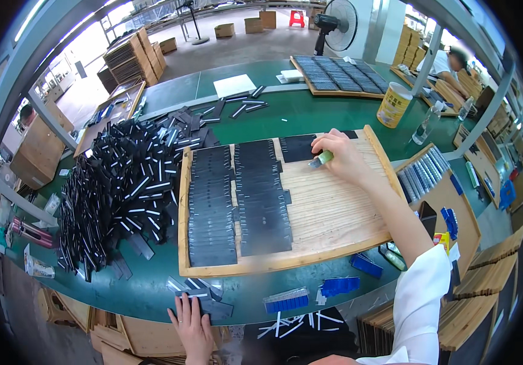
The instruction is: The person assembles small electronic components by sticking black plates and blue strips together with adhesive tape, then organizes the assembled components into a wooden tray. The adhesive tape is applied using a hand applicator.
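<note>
- Black flat strips (219,310) lie in a small loose stack at the near edge of the green table (152,295), left of centre. Left hand (192,325): fingers extended and slightly spread, tips resting on this stack; no closed grasp is visible.
- Right hand (343,161): fingers curled around a pale-green handled tool (321,159), its greyish tip pointing left over the bare wood of the tray (184,225). Whether the tip touches the wood cannot be determined.
- Tray contents: two long columns of overlapping dark pieces (262,194) at the left and centre, plus a shorter group (298,148) along the far edge. Bare board occupies the right and near portion.
- Supply: a large tangled heap of dark strips (118,194), many with white edges, stands left of the tray.
- Handling (judged): individual strips should be light, thin and fairly flexible, with smooth faces liable to slide over one another. Take hold of a single strip by its long edges, near one end; avoid creasing.
- Tool (judged): light and rigid. Grip the green handle, keeping fingertips clear of the tip.
</note>
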A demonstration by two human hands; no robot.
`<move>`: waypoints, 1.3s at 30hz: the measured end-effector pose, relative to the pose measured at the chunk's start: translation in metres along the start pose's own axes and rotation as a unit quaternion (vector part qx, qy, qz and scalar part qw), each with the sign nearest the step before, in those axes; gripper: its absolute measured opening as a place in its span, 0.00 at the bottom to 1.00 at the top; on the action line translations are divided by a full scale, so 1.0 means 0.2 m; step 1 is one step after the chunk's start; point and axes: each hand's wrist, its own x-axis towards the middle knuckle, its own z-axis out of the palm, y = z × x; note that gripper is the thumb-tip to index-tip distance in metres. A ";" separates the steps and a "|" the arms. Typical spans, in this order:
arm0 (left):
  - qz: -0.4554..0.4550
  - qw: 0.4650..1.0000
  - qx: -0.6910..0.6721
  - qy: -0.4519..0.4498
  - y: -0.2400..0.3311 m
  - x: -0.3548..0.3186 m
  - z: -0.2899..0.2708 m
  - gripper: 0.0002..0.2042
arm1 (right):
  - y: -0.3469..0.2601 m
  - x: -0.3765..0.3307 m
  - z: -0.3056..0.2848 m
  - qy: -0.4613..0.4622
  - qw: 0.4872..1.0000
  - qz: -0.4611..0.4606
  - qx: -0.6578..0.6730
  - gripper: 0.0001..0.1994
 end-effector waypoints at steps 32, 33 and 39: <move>0.270 0.945 -0.010 0.187 0.11 -0.12 0.11 0.12 | -1.12 -0.71 -0.22 -0.069 0.978 0.035 0.195 0.24; 0.275 0.943 -0.014 0.189 0.11 -0.11 0.11 0.13 | -1.14 -0.72 -0.18 -0.061 0.979 0.010 0.196 0.23; 0.294 0.937 -0.062 0.178 0.32 -0.07 -0.02 0.12 | -1.34 -0.90 0.10 -0.165 0.972 -0.079 0.148 0.20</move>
